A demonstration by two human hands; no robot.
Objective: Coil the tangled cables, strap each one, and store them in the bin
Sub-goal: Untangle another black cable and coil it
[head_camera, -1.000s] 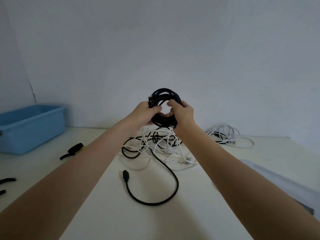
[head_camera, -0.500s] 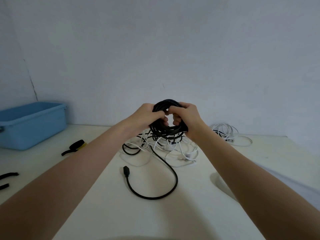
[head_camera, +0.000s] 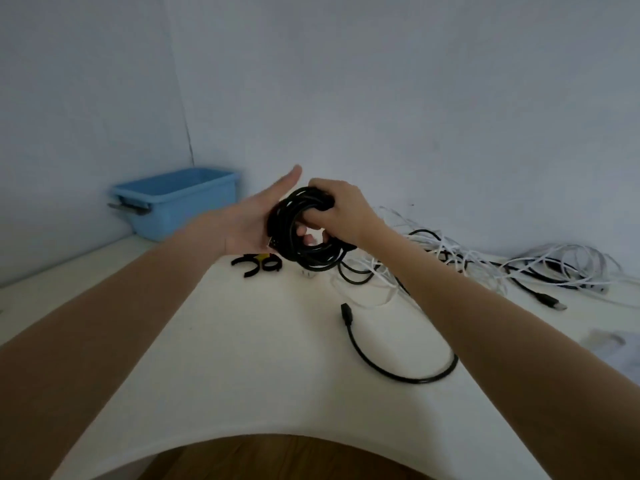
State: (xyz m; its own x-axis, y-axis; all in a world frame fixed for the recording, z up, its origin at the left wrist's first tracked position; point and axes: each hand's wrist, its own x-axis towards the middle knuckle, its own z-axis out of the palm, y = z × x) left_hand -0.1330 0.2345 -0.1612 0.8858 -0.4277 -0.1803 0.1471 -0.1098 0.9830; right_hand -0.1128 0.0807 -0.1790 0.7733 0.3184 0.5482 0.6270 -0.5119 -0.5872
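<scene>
Right hand (head_camera: 341, 211) curled round top of coil (head_camera: 304, 233), held upright over table. Left hand (head_camera: 256, 216) flat, fingers straight, beside coil, holding nothing. Strap (head_camera: 258, 265) just below left hand, nearer than right

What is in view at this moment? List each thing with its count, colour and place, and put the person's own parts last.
coiled cable: one, black, held up above the table, its tail running down to the table
tail plug: one, black, lying on the table at the end of that cable
tangled cables: one heap, white with black strands, on the table behind the right forearm
second cable heap: one, mostly white, far right of the table
straps: a small cluster, black with a yellow bit, on the table below the left hand
bin: one, blue, far left of the table by the wall
table: one, white
left hand: fingers straight, palm against the coil
right hand: grips the coil's top
</scene>
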